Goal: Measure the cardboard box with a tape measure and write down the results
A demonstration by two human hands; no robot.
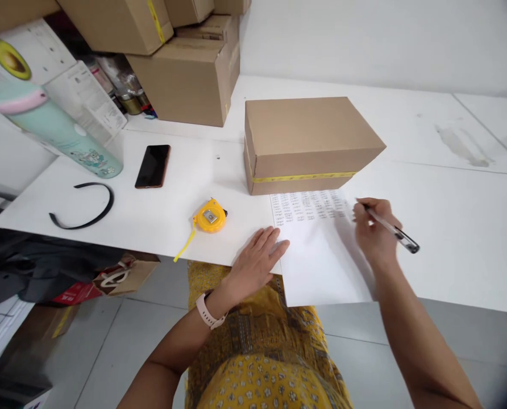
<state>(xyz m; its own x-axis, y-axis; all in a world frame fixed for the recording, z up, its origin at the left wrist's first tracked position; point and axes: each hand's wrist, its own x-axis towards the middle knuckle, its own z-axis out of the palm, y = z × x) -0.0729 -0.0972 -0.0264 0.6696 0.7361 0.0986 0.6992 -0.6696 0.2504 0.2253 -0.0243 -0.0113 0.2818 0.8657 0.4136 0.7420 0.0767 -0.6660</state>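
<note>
A white sheet of paper (pixel 325 261) hangs slightly over the table's front edge, its upper part covered with rows of small handwriting. My right hand (pixel 375 230) grips a pen (pixel 400 234) with a clear barrel and black end, over the paper's right side. Flat on the table at the paper's left edge lies my left hand (pixel 257 258), fingers stretched out and holding nothing. A closed cardboard box (pixel 308 136) with a yellow measuring tape strip along its front stands just beyond the writing, at the paper's top edge.
Left of my left hand sits a yellow tape measure (pixel 211 216) with its end pulled out. Farther left are a phone (pixel 153 166), a black headband (pixel 108 204) and a mint-green bottle (pixel 74 136). Stacked cardboard boxes (pixel 185 79) stand at the back left.
</note>
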